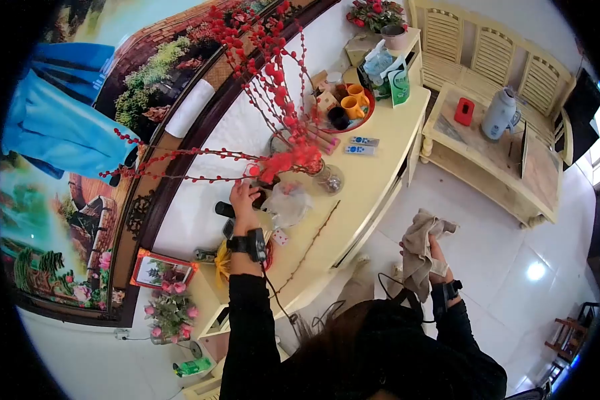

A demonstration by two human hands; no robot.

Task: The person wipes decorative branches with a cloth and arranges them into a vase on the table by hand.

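My left hand (245,197) reaches over the back of the cream cabinet top (343,217), its fingers curled beside a dark object that I cannot make out. Red berry branches (283,127) stand in a glass vase (329,179) just beyond it. A clear plastic bag (290,205) lies right of this hand, and a black cylinder (225,209) lies to its left. My right hand (438,257) is closed on a crumpled grey-beige cloth (418,250), held out over the floor away from the cabinet. The cloth hides part of the fingers.
A red-rimmed tray (369,120) with orange mugs (353,103) sits farther along the cabinet. One loose twig (309,248) lies near its front edge. A low table (487,150) bears a thermos (500,115). A framed picture (163,270) and pink flowers (172,312) stand at left.
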